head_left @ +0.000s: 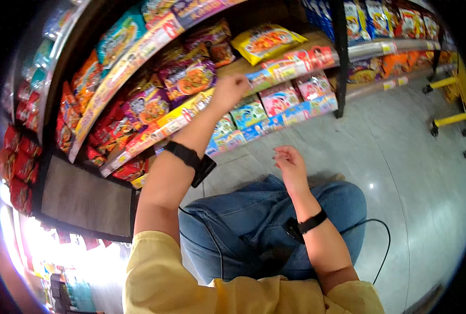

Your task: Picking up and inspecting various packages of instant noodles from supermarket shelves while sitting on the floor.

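Observation:
My left hand (231, 92) reaches to the front edge of a shelf of instant noodle packets. Its fingers curl away from me, so whatever may be in them is hidden. Just left of it leans a purple noodle packet (192, 80). A yellow noodle packet (268, 41) lies flat on the wooden shelf board (233, 67), beyond the hand and to its right. Below the hand, the bottom shelf holds green boxes (248, 114) and pink boxes (280, 98). Above my knees hovers my right hand (292, 163), fingers loosely bent and apart, with nothing seen in it.
A black shelf post (339, 59) divides this bay from another with more packets. The yellow legs of a wheeled frame (452, 117) stand at right on the grey tiled floor (382, 157). Black cables (388, 235) run by my wrists. A dark panel (88, 196) stands at left.

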Action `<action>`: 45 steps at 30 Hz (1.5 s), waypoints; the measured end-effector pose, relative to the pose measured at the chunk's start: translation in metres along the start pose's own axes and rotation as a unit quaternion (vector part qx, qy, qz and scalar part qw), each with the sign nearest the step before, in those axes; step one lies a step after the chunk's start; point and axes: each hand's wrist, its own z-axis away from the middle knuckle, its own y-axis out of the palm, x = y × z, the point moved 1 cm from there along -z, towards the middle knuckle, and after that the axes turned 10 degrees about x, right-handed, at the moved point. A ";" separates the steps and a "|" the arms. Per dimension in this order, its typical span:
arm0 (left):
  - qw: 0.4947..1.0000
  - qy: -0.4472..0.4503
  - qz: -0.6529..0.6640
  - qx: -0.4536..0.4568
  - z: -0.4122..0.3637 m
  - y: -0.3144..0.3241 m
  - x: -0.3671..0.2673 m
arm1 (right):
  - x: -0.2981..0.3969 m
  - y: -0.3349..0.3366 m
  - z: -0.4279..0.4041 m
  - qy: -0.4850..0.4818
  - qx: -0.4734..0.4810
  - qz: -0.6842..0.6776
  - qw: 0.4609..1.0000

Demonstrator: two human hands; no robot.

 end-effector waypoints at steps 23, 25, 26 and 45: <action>0.730 -0.063 0.669 -0.125 -0.011 -0.006 -0.029 | 0.037 -0.030 -0.001 0.092 0.008 -0.115 0.989; 0.744 -0.025 0.662 -0.092 0.036 -0.006 -0.028 | 0.041 -0.027 -0.002 0.119 0.020 -0.225 0.967; 0.735 -0.033 0.670 -0.096 0.064 -0.004 -0.034 | 0.044 -0.025 -0.003 0.128 0.018 -0.220 0.967; 0.704 -0.103 0.692 0.126 0.223 0.084 0.015 | 0.026 0.001 0.012 0.188 0.137 -0.141 0.962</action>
